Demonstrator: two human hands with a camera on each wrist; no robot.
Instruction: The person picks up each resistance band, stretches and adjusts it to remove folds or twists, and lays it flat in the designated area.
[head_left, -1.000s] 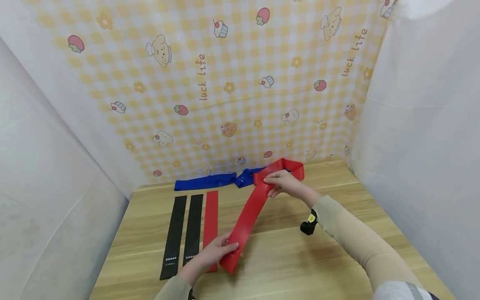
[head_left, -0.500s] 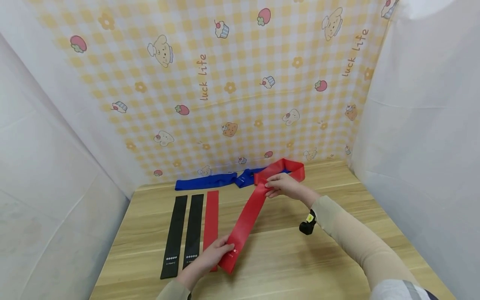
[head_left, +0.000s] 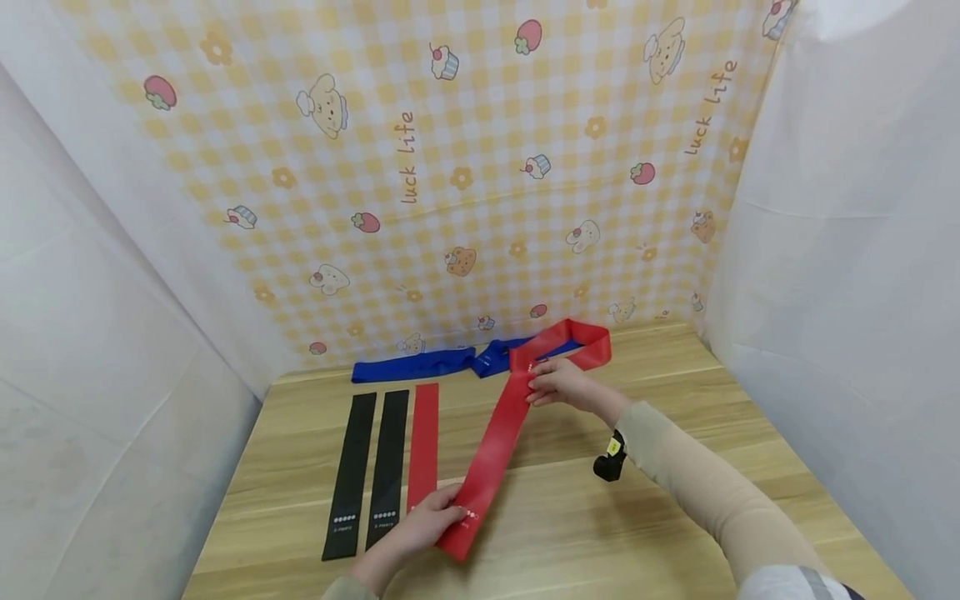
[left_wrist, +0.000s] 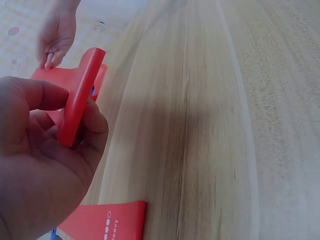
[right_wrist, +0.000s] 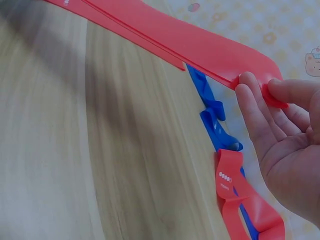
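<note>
A red flat resistance band (head_left: 491, 454) stretches slantwise between both hands above the table. My left hand (head_left: 420, 525) pinches its near end between thumb and fingers, close to the white print. At its far end, my right hand (head_left: 567, 387) pinches the band; the right wrist view shows the thumb (right_wrist: 290, 92) on one side and fingertips on the other. A second red band (head_left: 424, 433) lies flat to the left, its near end partly hidden by the left hand. Beside that lie two black bands, one outer (head_left: 352, 471) and one inner (head_left: 389, 467).
Along the back of the wooden table (head_left: 637, 517) lie blue bands, one stretched out (head_left: 412, 365) and one twisted (head_left: 491, 360). A loosely looped red band (head_left: 596, 337) overlaps the blue at right. A patterned cloth (head_left: 480, 167) hangs behind; white sheets flank both sides.
The right hand has drawn slightly toward the body with the far end of the held band, uncovering print on the looped red band behind. The left hand keeps its pinch, nearly still.
</note>
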